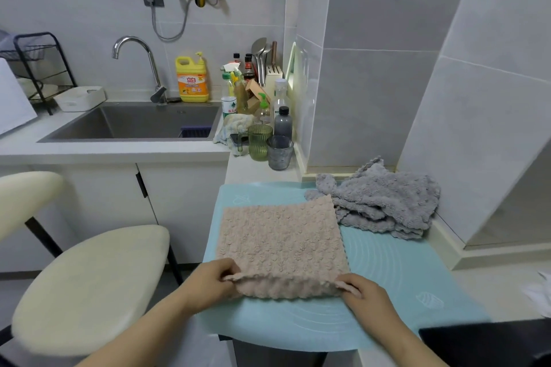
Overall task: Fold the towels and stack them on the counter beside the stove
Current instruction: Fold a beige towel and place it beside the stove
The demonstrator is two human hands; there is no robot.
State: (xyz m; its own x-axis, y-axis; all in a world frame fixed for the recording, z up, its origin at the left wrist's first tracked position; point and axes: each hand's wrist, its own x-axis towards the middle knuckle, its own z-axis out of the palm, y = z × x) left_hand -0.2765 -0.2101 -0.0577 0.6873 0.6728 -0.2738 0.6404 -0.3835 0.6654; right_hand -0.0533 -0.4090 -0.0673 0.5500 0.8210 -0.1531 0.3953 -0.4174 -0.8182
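Your left hand (208, 280) and right hand (365, 292) each have fingers clamped on a near corner of the beige towel (281, 244), lower centre of frame. The towel lies on the blue mat (387, 265). Crumpled grey towels (384, 205), right of centre, touch its far corner.

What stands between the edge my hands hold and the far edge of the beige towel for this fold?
Nothing visible lies on the beige towel; the left hand and right hand have a bare surface ahead. Only the heap of grey towels crowds its far right corner on the blue mat.
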